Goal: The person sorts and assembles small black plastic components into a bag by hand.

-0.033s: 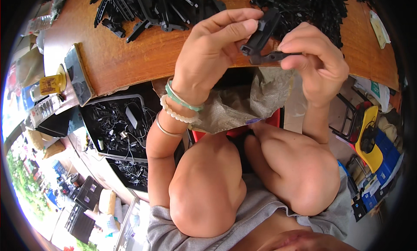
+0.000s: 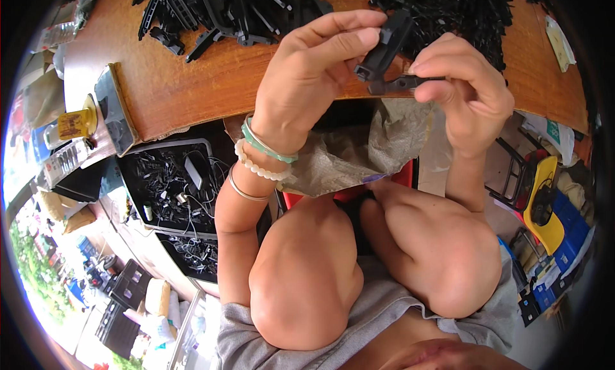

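My left hand [image 2: 307, 75], with bracelets on its wrist, pinches a long black plastic part [image 2: 388, 44] between thumb and fingers above the near edge of the table. My right hand [image 2: 464, 88] is closed on one end of a smaller, narrow black plastic piece [image 2: 403, 83]. The two parts meet or overlap at the lower end of the long one; whether they are joined I cannot tell. Behind my left hand lies a heap of long black plastic parts [image 2: 218, 14], and behind my right a heap of small black pieces [image 2: 455, 17].
A grey plastic sheet [image 2: 359, 152] hangs under the edge of the wooden table [image 2: 211, 88] above my knees. At the left stand a bin of black parts and cables [image 2: 166, 184], a dark flat box [image 2: 117, 107] and a yellow tape roll [image 2: 77, 124]. A yellow and red stool [image 2: 548, 206] stands right.
My left hand and the long black part have shifted very slightly up and left. My right hand has barely moved.
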